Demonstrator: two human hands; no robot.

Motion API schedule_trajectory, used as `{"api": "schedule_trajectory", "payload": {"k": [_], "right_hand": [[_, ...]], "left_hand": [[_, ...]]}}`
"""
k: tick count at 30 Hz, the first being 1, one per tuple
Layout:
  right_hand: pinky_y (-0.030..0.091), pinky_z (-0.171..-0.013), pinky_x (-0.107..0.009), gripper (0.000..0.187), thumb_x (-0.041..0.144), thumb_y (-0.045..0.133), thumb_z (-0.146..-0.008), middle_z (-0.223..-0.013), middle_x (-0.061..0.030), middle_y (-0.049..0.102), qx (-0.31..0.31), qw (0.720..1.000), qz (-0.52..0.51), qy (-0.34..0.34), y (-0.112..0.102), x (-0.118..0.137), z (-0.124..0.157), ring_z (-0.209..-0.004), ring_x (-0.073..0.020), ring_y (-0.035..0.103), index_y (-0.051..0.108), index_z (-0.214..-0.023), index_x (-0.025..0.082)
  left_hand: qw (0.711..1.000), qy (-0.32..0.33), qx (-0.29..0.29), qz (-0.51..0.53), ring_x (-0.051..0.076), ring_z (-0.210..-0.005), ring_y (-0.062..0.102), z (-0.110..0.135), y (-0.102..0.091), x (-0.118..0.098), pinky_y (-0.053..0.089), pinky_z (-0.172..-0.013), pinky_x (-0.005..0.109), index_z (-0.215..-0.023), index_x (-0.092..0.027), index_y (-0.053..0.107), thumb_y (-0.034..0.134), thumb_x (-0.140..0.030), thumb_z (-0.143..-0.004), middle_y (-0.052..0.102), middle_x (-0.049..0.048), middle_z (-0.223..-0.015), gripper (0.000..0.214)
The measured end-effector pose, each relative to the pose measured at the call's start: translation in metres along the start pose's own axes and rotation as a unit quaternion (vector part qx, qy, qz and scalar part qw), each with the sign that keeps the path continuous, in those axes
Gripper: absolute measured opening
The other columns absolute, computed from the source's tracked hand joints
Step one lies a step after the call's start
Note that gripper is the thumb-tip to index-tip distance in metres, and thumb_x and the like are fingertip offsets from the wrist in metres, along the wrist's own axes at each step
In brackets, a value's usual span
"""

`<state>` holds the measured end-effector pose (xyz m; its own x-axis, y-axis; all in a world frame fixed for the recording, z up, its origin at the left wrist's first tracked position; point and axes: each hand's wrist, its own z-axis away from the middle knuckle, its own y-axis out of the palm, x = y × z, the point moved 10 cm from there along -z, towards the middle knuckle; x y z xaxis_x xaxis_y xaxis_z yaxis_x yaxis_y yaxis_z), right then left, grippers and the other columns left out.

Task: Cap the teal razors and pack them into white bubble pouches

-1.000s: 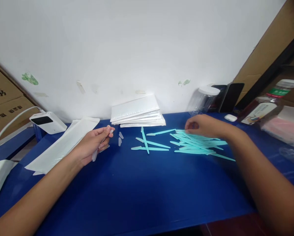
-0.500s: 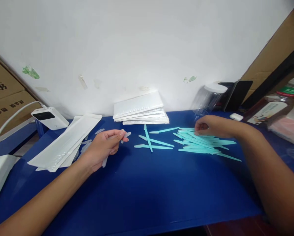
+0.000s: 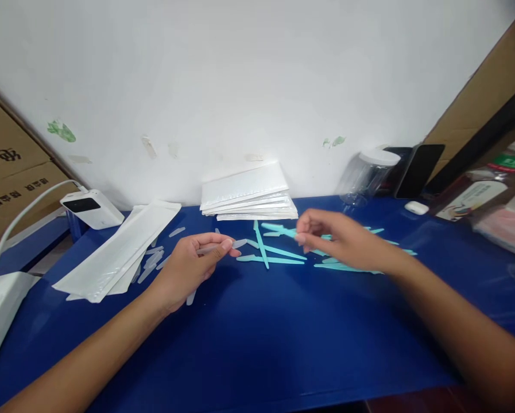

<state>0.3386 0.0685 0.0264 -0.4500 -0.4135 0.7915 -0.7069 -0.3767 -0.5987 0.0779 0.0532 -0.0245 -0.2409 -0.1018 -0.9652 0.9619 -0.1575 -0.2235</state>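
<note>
My left hand (image 3: 192, 265) is closed on a clear plastic cap (image 3: 216, 248), pinched between thumb and fingers, its tip pointing right. My right hand (image 3: 341, 241) is closed on a teal plastic stick (image 3: 278, 230), held by one end and lifted just above the blue table (image 3: 257, 338). The two hands are close together near the table's middle. Behind my right hand lies a pile of teal sticks (image 3: 347, 265). Three loose teal sticks (image 3: 268, 255) lie crossed between the hands. Several clear caps (image 3: 154, 261) are scattered left of my left hand.
A stack of white padded envelopes (image 3: 246, 198) leans at the wall. Long white bags (image 3: 119, 252) lie at left beside a white power bank (image 3: 91, 207). A clear jar (image 3: 367, 175), phones (image 3: 418, 169), an earbud case (image 3: 415, 207) and bottles (image 3: 476, 192) stand at right.
My right hand left the pile and came left with one teal stick. My left hand moved right with the clear cap towards it.
</note>
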Motion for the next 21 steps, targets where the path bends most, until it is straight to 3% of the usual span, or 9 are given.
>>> {"api": "schedule_trajectory", "payload": {"k": [2, 5, 9, 11, 13, 16, 18, 21], "right_hand": [[0.053, -0.068, -0.032, 0.029, 0.052, 0.063, -0.106, -0.080, -0.0006, 0.069, 0.021, 0.998, -0.052, 0.011, 0.021, 0.004, 0.000, -0.075, -0.0187, 0.070, 0.058, -0.101, 0.024], [0.048, -0.062, -0.029, 0.029, 0.052, 0.060, -0.107, -0.075, 0.0041, 0.059, 0.000, 0.992, -0.125, 0.022, 0.033, 0.004, -0.002, -0.063, -0.0135, 0.060, 0.054, -0.101, 0.024], [0.036, -0.049, -0.025, 0.034, 0.056, 0.056, -0.109, -0.090, -0.0007, 0.070, -0.033, 0.962, -0.262, 0.073, 0.046, -0.003, -0.003, -0.054, -0.0089, 0.048, 0.051, -0.100, 0.024], [0.036, -0.047, -0.025, 0.033, 0.054, 0.056, -0.109, -0.095, -0.0029, 0.074, -0.027, 0.945, -0.314, 0.083, 0.059, 0.000, -0.003, -0.051, -0.0078, 0.045, 0.050, -0.100, 0.024], [0.043, -0.049, -0.026, 0.032, 0.053, 0.057, -0.109, -0.103, -0.0052, 0.076, -0.005, 0.932, -0.356, 0.069, 0.072, 0.008, -0.004, -0.052, -0.0082, 0.050, 0.049, -0.099, 0.024], [0.056, -0.059, -0.031, 0.032, 0.054, 0.061, -0.107, -0.116, -0.0087, 0.075, 0.027, 0.919, -0.392, 0.042, 0.087, 0.018, -0.004, -0.072, -0.0146, 0.065, 0.051, -0.100, 0.024], [0.057, -0.061, -0.030, 0.032, 0.053, 0.064, -0.106, -0.114, -0.0082, 0.073, 0.028, 0.921, -0.387, 0.029, 0.088, 0.020, -0.004, -0.082, -0.0170, 0.068, 0.053, -0.101, 0.023], [0.051, -0.057, -0.025, 0.030, 0.051, 0.062, -0.107, -0.100, -0.0040, 0.070, 0.036, 0.928, -0.370, 0.022, 0.088, 0.020, -0.003, -0.078, -0.0146, 0.066, 0.055, -0.103, 0.022]], "left_hand": [[1.000, 0.002, 0.013, 0.006, 0.008, -0.050, 0.035, -0.001, 0.003, 0.003, 0.028, -0.046, 0.025, -0.108, -0.022, 0.078, 0.079, -0.057, -0.091, 0.083, 0.0099, -0.107, 0.039], [0.999, -0.006, 0.019, 0.036, 0.007, -0.049, 0.035, -0.002, 0.004, 0.007, 0.028, -0.046, 0.024, -0.103, -0.022, 0.073, 0.079, -0.056, -0.092, 0.082, 0.0099, -0.112, 0.036], [0.995, -0.022, 0.040, 0.083, 0.003, -0.046, 0.033, 0.001, 0.015, 0.009, 0.031, -0.046, 0.023, -0.098, -0.021, 0.065, 0.080, -0.053, -0.092, 0.081, 0.0095, -0.116, 0.036], [0.994, -0.027, 0.057, 0.094, 0.003, -0.045, 0.034, 0.004, 0.024, 0.009, 0.030, -0.046, 0.023, -0.098, -0.021, 0.063, 0.080, -0.052, -0.092, 0.081, 0.0090, -0.113, 0.036], [0.993, -0.030, 0.071, 0.088, 0.003, -0.044, 0.036, 0.006, 0.034, 0.010, 0.029, -0.045, 0.022, -0.098, -0.021, 0.064, 0.080, -0.053, -0.092, 0.082, 0.0079, -0.107, 0.036], [0.994, -0.023, 0.089, 0.063, 0.005, -0.045, 0.037, 0.009, 0.044, 0.010, 0.028, -0.044, 0.022, -0.100, -0.022, 0.065, 0.076, -0.056, -0.094, 0.081, 0.0060, -0.099, 0.036], [0.993, -0.017, 0.105, 0.046, 0.005, -0.045, 0.037, 0.010, 0.049, 0.007, 0.030, -0.044, 0.022, -0.103, -0.023, 0.066, 0.074, -0.059, -0.095, 0.081, 0.0055, -0.100, 0.037], [0.989, -0.017, 0.148, 0.014, 0.006, -0.046, 0.038, 0.017, 0.059, 0.001, 0.029, -0.043, 0.021, -0.104, -0.023, 0.067, 0.071, -0.062, -0.097, 0.082, 0.0062, -0.100, 0.039]]}}
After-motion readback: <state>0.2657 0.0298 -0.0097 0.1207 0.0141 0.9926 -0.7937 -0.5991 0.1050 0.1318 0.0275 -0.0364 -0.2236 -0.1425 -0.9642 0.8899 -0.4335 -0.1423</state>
